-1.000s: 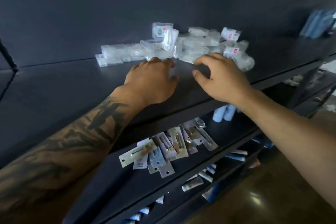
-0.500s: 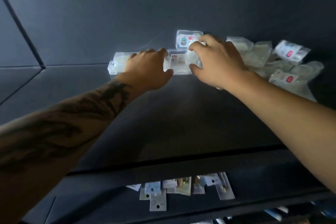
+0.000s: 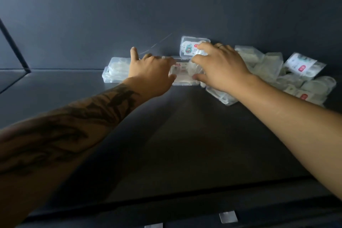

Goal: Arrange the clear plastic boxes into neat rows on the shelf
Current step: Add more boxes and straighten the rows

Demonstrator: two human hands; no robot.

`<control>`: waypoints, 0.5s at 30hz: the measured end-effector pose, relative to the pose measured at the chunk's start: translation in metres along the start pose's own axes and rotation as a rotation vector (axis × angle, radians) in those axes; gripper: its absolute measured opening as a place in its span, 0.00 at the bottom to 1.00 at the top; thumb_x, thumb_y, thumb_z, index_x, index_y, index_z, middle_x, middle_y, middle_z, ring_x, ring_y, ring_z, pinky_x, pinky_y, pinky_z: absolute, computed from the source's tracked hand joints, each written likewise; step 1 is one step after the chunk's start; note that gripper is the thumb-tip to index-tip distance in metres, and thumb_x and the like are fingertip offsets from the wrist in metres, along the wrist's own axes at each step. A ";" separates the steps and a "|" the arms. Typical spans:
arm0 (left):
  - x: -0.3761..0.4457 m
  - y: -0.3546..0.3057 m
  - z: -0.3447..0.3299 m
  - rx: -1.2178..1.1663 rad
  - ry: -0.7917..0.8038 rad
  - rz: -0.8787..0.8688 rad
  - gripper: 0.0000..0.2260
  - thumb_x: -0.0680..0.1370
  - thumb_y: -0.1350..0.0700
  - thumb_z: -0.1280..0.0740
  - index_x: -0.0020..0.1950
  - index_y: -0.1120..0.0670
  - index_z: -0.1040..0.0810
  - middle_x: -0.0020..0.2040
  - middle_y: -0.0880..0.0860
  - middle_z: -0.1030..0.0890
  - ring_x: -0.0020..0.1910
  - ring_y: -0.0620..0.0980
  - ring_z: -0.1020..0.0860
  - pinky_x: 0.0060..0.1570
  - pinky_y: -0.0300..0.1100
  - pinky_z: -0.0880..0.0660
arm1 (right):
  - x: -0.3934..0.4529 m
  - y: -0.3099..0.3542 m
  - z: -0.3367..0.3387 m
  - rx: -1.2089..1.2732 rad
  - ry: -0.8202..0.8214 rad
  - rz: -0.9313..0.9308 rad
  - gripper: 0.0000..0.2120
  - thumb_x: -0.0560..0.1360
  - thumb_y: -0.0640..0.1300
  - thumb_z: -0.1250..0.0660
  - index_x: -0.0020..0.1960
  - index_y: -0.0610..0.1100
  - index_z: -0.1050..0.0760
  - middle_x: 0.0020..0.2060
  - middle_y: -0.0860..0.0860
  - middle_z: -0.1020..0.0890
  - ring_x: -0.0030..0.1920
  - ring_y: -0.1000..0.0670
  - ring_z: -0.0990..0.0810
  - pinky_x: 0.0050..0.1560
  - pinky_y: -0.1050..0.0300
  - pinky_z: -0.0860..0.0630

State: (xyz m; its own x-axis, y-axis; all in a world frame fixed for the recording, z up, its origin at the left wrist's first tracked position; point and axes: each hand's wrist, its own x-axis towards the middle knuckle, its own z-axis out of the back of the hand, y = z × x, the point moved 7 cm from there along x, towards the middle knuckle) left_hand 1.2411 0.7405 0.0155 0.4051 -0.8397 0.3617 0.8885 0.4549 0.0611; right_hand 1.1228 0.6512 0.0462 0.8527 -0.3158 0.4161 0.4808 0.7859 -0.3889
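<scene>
Several clear plastic boxes lie at the back of a dark shelf (image 3: 166, 144). A short row of boxes (image 3: 115, 69) runs along the back wall at the left. My left hand (image 3: 150, 74) rests on that row, index finger raised. My right hand (image 3: 220, 68) grips a clear box (image 3: 182, 77) at the row's right end, thumb on its front edge and fingers over its top. One box with a coloured label (image 3: 190, 47) stands upright against the wall behind my right hand. A loose heap of boxes (image 3: 288, 77) sprawls to the right.
The dark back wall (image 3: 166, 5) stands right behind the boxes. The shelf's front edge (image 3: 185, 207) runs across the bottom. White tags (image 3: 228, 217) of packets on the lower shelf peek out beneath it. A shelf corner (image 3: 14, 52) shows at far left.
My view has moved closer and up, hiding most of the lower shelf. Both hands reached from the shelf's middle back to the boxes; my right hand took hold of one box.
</scene>
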 end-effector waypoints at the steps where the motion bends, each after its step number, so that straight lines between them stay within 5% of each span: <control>1: -0.001 0.000 0.002 -0.011 -0.002 0.005 0.21 0.83 0.39 0.40 0.74 0.42 0.30 0.67 0.49 0.20 0.71 0.55 0.26 0.76 0.70 0.53 | -0.001 0.000 0.001 0.000 -0.005 0.003 0.24 0.74 0.60 0.28 0.65 0.49 0.22 0.68 0.44 0.27 0.61 0.36 0.23 0.62 0.42 0.27; 7: -0.020 0.002 0.026 -0.065 -0.073 0.014 0.21 0.83 0.40 0.40 0.76 0.42 0.32 0.69 0.48 0.21 0.73 0.55 0.27 0.76 0.68 0.53 | -0.020 -0.002 0.011 0.107 -0.082 -0.017 0.25 0.75 0.61 0.30 0.65 0.47 0.21 0.68 0.44 0.27 0.59 0.35 0.22 0.59 0.41 0.23; 15: -0.098 0.013 0.069 -0.141 -0.216 0.196 0.21 0.82 0.40 0.39 0.75 0.42 0.30 0.61 0.54 0.16 0.61 0.60 0.21 0.73 0.57 0.38 | -0.051 0.021 0.031 0.326 -0.234 0.063 0.24 0.73 0.58 0.32 0.62 0.44 0.19 0.65 0.42 0.23 0.54 0.33 0.19 0.52 0.41 0.21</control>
State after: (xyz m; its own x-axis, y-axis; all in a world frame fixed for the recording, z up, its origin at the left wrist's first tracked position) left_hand 1.1977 0.8491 0.0445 0.5295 -0.6510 0.5439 0.8254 0.5434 -0.1531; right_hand 1.0826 0.7002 0.0425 0.7911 -0.1616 0.5899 0.3067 0.9393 -0.1540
